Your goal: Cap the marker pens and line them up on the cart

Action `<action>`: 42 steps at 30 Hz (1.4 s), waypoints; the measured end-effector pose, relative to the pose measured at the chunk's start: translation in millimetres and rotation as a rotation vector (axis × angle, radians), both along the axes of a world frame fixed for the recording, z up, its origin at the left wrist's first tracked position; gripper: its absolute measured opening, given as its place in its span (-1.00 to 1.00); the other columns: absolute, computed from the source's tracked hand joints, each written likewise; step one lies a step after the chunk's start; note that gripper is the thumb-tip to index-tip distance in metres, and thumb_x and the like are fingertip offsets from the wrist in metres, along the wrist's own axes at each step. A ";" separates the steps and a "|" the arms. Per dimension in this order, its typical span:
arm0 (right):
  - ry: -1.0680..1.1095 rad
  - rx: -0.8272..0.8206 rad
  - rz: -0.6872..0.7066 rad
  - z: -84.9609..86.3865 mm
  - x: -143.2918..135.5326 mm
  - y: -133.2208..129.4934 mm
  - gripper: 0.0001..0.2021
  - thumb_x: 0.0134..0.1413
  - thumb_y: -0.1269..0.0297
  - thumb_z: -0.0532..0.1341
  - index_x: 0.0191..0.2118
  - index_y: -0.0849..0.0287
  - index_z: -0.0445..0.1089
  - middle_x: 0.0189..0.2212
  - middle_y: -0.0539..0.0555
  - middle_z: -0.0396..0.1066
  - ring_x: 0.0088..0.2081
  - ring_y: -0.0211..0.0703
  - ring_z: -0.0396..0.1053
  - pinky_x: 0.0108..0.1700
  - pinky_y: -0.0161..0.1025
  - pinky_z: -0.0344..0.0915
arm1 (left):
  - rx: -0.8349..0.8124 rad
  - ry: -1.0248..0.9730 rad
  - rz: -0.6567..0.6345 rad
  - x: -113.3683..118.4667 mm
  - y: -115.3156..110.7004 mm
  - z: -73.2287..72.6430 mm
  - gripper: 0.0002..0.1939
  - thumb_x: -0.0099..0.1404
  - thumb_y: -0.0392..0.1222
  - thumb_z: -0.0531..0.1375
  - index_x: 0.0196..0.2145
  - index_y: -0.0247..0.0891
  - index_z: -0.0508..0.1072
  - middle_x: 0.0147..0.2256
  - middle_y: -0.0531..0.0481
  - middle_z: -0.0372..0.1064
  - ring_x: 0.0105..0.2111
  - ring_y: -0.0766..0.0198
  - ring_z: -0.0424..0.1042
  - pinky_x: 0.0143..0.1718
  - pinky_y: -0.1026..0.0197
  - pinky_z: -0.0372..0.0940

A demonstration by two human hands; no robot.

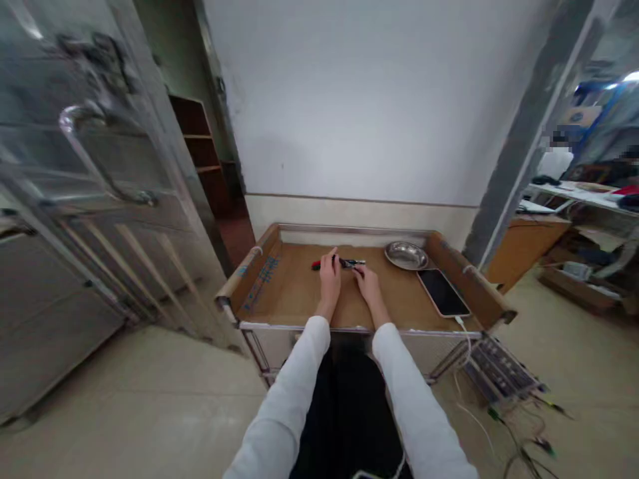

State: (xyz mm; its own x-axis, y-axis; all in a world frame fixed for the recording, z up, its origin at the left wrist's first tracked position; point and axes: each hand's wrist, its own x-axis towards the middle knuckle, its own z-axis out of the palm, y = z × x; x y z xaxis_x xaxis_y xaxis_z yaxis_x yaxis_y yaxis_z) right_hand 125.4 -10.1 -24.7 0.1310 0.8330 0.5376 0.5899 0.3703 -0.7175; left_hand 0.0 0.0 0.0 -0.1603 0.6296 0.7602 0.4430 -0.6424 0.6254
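Above the cardboard-lined tray top, my left hand [329, 274] is closed around a slim red-and-black tool [348, 263] with a silvery right end. The tool lies sideways, its red end showing left of my fingers. My right hand [368, 283] is just below the tool's silvery end, fingers pinched together near a small dark piece that I cannot make out. My fingers partly hide the tool, so its exact kind is unclear.
A round metal dish [406, 255] sits at the back right of the cardboard [294, 293]. In front of it lies a phone [443, 293] with a white cable [468, 346] hanging over the edge. The cardboard has raised sides. A metal door [100, 166] stands left.
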 end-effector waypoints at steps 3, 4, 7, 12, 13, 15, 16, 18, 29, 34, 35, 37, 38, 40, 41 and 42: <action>-0.004 0.016 0.005 -0.6 0.4 0.0 -0.77 0.14 0.29 0.08 -0.21 0.18 0.46 -0.20 0.15 0.51 -0.19 -0.10 0.45 -0.07 -0.21 0.30 | 0.002 -0.006 0.007 -0.3 -0.1 -0.5 -0.65 0.43 -0.11 -0.11 -0.01 -0.30 0.33 -0.11 -0.18 0.37 -0.07 0.24 0.35 0.02 0.12 0.23; -0.004 0.019 0.004 -0.8 0.5 0.0 -0.77 0.15 0.28 0.08 -0.21 0.17 0.46 -0.21 0.14 0.52 -0.19 -0.11 0.45 -0.07 -0.21 0.30 | 0.001 -0.007 0.008 -0.4 0.0 -0.6 -0.66 0.43 -0.11 -0.11 -0.03 -0.30 0.33 -0.11 -0.18 0.37 -0.08 0.24 0.35 0.02 0.12 0.23; 0.002 0.023 -0.004 -1.2 0.7 0.2 -0.77 0.15 0.27 0.07 -0.20 0.15 0.46 -0.20 0.13 0.51 -0.20 -0.11 0.45 -0.08 -0.21 0.31 | -0.010 -0.011 0.008 -0.7 0.4 -0.7 -0.67 0.42 -0.09 -0.10 -0.07 -0.29 0.35 -0.14 -0.17 0.37 -0.10 0.24 0.36 0.01 0.12 0.24; 0.005 0.026 0.002 0.3 0.5 -0.8 -0.76 0.14 0.28 0.06 -0.21 0.15 0.46 -0.21 0.13 0.52 -0.20 -0.11 0.46 -0.07 -0.20 0.30 | -0.019 -0.015 0.003 -1.1 -0.2 -0.1 -0.69 0.42 -0.10 -0.09 -0.09 -0.28 0.36 -0.15 -0.16 0.37 -0.10 0.24 0.36 0.00 0.12 0.24; 0.005 0.028 0.004 0.9 0.4 -1.3 -0.76 0.14 0.28 0.07 -0.21 0.15 0.46 -0.21 0.13 0.52 -0.20 -0.11 0.46 -0.07 -0.20 0.30 | -0.016 -0.016 0.005 -1.1 -0.5 0.1 -0.69 0.42 -0.10 -0.09 -0.09 -0.28 0.36 -0.15 -0.16 0.37 -0.11 0.24 0.36 0.00 0.13 0.24; 0.003 0.027 0.007 1.8 0.3 -2.1 -0.77 0.14 0.28 0.07 -0.21 0.15 0.46 -0.22 0.13 0.52 -0.20 -0.11 0.46 -0.08 -0.21 0.31 | -0.009 -0.020 0.012 -1.1 -1.0 0.4 -0.69 0.42 -0.11 -0.09 -0.09 -0.28 0.35 -0.15 -0.15 0.37 -0.11 0.25 0.36 0.00 0.13 0.24; 0.002 0.027 0.008 2.0 0.3 -2.5 -0.77 0.14 0.28 0.07 -0.22 0.15 0.47 -0.22 0.13 0.52 -0.21 -0.11 0.46 -0.08 -0.21 0.31 | -0.006 -0.023 0.013 -1.1 -1.1 0.5 -0.70 0.42 -0.12 -0.09 -0.10 -0.28 0.35 -0.16 -0.15 0.37 -0.12 0.25 0.36 -0.01 0.14 0.24; 0.004 0.027 0.008 2.1 0.4 -2.9 -0.77 0.14 0.27 0.07 -0.22 0.15 0.46 -0.22 0.12 0.52 -0.21 -0.11 0.46 -0.09 -0.21 0.31 | -0.007 -0.027 0.016 -1.0 -1.2 0.6 -0.70 0.42 -0.13 -0.09 -0.10 -0.28 0.35 -0.16 -0.15 0.37 -0.12 0.25 0.36 -0.01 0.14 0.24; -0.032 0.008 -0.008 -0.2 3.0 0.4 -0.79 0.14 0.24 0.10 -0.23 0.11 0.47 -0.25 0.09 0.52 -0.24 -0.12 0.46 -0.15 -0.25 0.30 | -0.011 -0.059 0.051 -1.3 2.0 -1.3 -0.72 0.41 -0.14 -0.08 -0.11 -0.28 0.34 -0.17 -0.16 0.37 -0.13 0.23 0.36 -0.01 0.13 0.24; -0.033 0.019 -0.088 -2.0 4.9 0.4 -0.76 0.17 0.22 0.07 -0.21 0.13 0.46 -0.23 0.11 0.52 -0.22 -0.11 0.45 -0.12 -0.24 0.29 | -0.045 -0.124 0.105 -2.0 2.2 -2.0 -0.73 0.41 -0.15 -0.08 -0.10 -0.28 0.34 -0.16 -0.17 0.35 -0.12 0.22 0.35 -0.02 0.13 0.25; -0.021 0.022 -0.113 -2.3 5.4 0.2 -0.75 0.18 0.21 0.06 -0.20 0.14 0.46 -0.22 0.13 0.52 -0.22 -0.11 0.45 -0.12 -0.24 0.29 | -0.051 -0.127 0.108 -2.3 2.6 -2.5 -0.73 0.41 -0.15 -0.08 -0.10 -0.28 0.34 -0.15 -0.17 0.34 -0.12 0.22 0.35 -0.03 0.13 0.25; 0.000 0.026 -0.162 -2.6 6.3 -0.3 -0.73 0.19 0.20 0.04 -0.19 0.16 0.45 -0.22 0.15 0.51 -0.22 -0.10 0.45 -0.12 -0.23 0.28 | -0.061 -0.118 0.099 -2.9 3.8 -3.9 -0.74 0.40 -0.17 -0.07 -0.11 -0.27 0.34 -0.16 -0.17 0.35 -0.12 0.22 0.35 -0.02 0.13 0.24; 0.006 0.029 -0.186 -2.5 6.7 -0.7 -0.72 0.19 0.19 0.04 -0.19 0.17 0.45 -0.22 0.16 0.51 -0.21 -0.09 0.45 -0.12 -0.23 0.28 | -0.070 -0.104 0.086 -3.1 4.7 -4.9 -0.75 0.40 -0.18 -0.06 -0.12 -0.27 0.35 -0.17 -0.16 0.35 -0.13 0.22 0.35 -0.02 0.13 0.24; 0.016 0.040 -0.236 -2.2 7.5 -1.5 -0.71 0.20 0.19 0.02 -0.19 0.19 0.44 -0.22 0.18 0.51 -0.21 -0.08 0.44 -0.12 -0.22 0.27 | -0.096 -0.065 0.029 -3.0 7.3 -7.4 -0.78 0.38 -0.20 -0.03 -0.15 -0.27 0.36 -0.18 -0.15 0.37 -0.14 0.23 0.36 -0.02 0.13 0.24; 0.021 0.047 -0.261 -1.9 7.8 -1.9 -0.70 0.20 0.18 0.01 -0.20 0.20 0.44 -0.23 0.18 0.51 -0.21 -0.08 0.44 -0.12 -0.22 0.27 | -0.112 -0.041 -0.015 -2.6 8.8 -8.9 -0.81 0.37 -0.21 0.00 -0.17 -0.27 0.37 -0.19 -0.14 0.38 -0.14 0.23 0.37 -0.03 0.14 0.25; 0.027 0.054 -0.283 -1.7 8.0 -2.3 -0.69 0.20 0.18 0.00 -0.20 0.20 0.43 -0.23 0.19 0.50 -0.21 -0.08 0.43 -0.12 -0.22 0.26 | -0.131 -0.014 -0.066 -2.1 10.4 -10.6 -0.83 0.36 -0.21 0.02 -0.19 -0.27 0.38 -0.20 -0.12 0.39 -0.16 0.23 0.38 -0.04 0.14 0.25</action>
State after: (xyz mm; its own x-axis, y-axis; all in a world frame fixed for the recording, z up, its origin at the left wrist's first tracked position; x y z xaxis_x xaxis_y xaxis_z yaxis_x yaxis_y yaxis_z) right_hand 133.4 -12.4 -26.4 0.3687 0.7317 0.5733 0.6562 0.2320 -0.7181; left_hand -2.1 10.4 -10.6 -0.1256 0.7330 0.6685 0.3930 -0.5820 0.7119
